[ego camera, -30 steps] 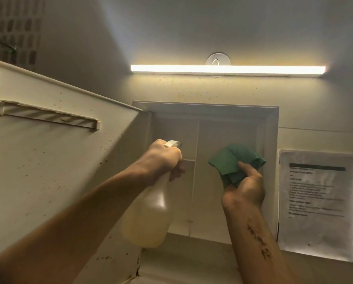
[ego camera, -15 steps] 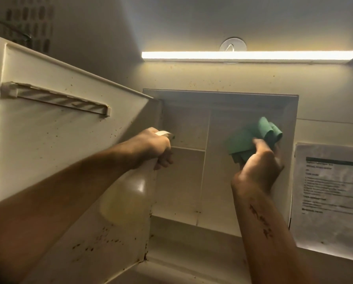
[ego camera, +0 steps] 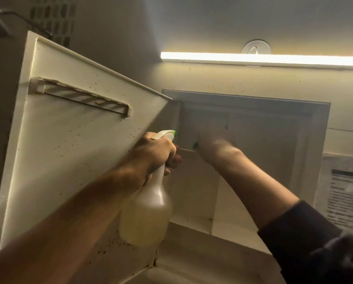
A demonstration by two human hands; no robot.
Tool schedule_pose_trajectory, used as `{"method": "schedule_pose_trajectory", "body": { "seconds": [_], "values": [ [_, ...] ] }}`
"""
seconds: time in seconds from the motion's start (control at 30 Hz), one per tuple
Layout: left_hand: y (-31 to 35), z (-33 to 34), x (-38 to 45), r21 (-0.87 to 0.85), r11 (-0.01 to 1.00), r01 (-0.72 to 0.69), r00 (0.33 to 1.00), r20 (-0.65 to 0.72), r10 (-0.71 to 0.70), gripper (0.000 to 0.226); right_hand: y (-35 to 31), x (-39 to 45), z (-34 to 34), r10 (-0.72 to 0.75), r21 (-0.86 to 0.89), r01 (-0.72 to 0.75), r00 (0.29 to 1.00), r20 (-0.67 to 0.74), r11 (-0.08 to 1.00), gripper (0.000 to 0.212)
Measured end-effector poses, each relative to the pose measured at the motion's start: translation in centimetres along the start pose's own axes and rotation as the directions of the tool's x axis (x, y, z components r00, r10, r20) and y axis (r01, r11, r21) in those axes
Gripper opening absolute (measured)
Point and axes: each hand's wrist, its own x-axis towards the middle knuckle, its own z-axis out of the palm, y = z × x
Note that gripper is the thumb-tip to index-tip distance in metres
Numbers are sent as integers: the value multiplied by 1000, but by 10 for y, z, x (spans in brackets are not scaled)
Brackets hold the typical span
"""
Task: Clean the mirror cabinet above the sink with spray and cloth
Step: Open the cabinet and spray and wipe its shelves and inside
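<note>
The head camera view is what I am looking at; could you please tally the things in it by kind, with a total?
Spray bottles: 1, the spray bottle gripped by the left hand
Cloths: 1, a green cloth barely showing by the blurred right hand
Cabinets: 1, the cabinet with its open door
Light bars: 1
Paper notices: 1
Total: 5

Light: a long glowing white light bar (ego camera: pixel 261 59) on the wall, under a round white plastic cap (ego camera: pixel 256 49).
Wall: pale cream wall (ego camera: pixel 243 80) with small brown spots.
Paper: a white printed paper sheet (ego camera: pixel 345 193) stuck at the right.
Top left: a dark patterned vent (ego camera: pixel 53 21).
</note>
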Motion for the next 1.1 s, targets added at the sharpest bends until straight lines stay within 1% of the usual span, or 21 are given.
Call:
{"method": "schedule_pose_trajectory", "body": {
  "seconds": [0.07,0.1,0.13,0.17,0.23,0.3,0.37,0.43,0.47,0.5,0.6,0.63,0.7,0.77,0.83,0.87,0.97,1.03,1.07,1.1],
  "values": [
    [0,1,2,14,1000,-2,1000,0,2,30,0,10,-5,15,-25,-11,979,203,1000,32],
    [0,1,4,12,1000,-5,1000,-10,5,27,0,15,-8,26,-43,-16,966,258,999,34],
    [1,0,5,10,1000,-11,1000,-17,11,24,1,20,-11,38,-50,-24,959,280,998,35],
    [1,-1,6,2,1000,-21,1000,-23,21,23,3,25,-11,43,-50,-30,957,286,998,37],
    [1,-3,7,7,999,-50,999,-17,50,24,6,32,-8,61,-12,-60,966,251,998,39],
    [-1,-5,7,18,997,-73,997,-9,73,25,4,41,1,59,86,-77,979,197,993,38],
    [-2,-6,5,8,997,-82,997,-1,82,26,-4,48,14,30,179,-56,989,145,982,28],
    [-2,-7,2,-4,997,-83,996,9,83,25,-11,53,22,-39,208,13,992,119,978,16],
    [-2,-8,0,-4,996,-84,996,16,84,25,-13,53,23,-69,201,44,990,121,979,13],
    [-3,-9,-2,3,996,-86,996,19,86,25,-13,52,22,-96,201,68,987,130,977,16],
    [-3,-10,-7,19,996,-90,996,16,89,24,-4,46,17,-164,197,126,969,187,972,36],
    [-3,-11,-8,18,996,-88,996,12,87,24,0,44,17,-190,210,151,965,180,966,38],
    [-3,-9,-10,6,997,-79,997,-3,79,24,4,40,13,-206,231,162,962,180,959,32],
    [-3,-6,-11,-5,998,-66,998,-9,66,24,7,32,3,-191,243,136,957,219,961,27],
    [-2,-1,-9,-4,999,-50,999,-9,50,24,12,20,-13,-176,205,121,945,277,971,28],
    [-2,2,-8,-2,999,-43,999,-16,43,24,16,17,-19,-159,149,118,941,298,982,30],
    [-2,6,-4,-4,999,-38,999,-38,38,24,22,9,-38,-68,52,55,956,286,997,23],
    [-3,5,-4,10,999,-52,998,-42,52,25,20,13,-41,-2,5,0,956,295,1000,26],
    [-3,4,-5,14,998,-57,998,-40,57,25,19,18,-41,17,-37,-5,947,322,999,28],
    [-3,1,-6,16,998,-63,997,-41,63,25,14,18,-43,30,-52,-13,942,333,999,24]
  ]
}}
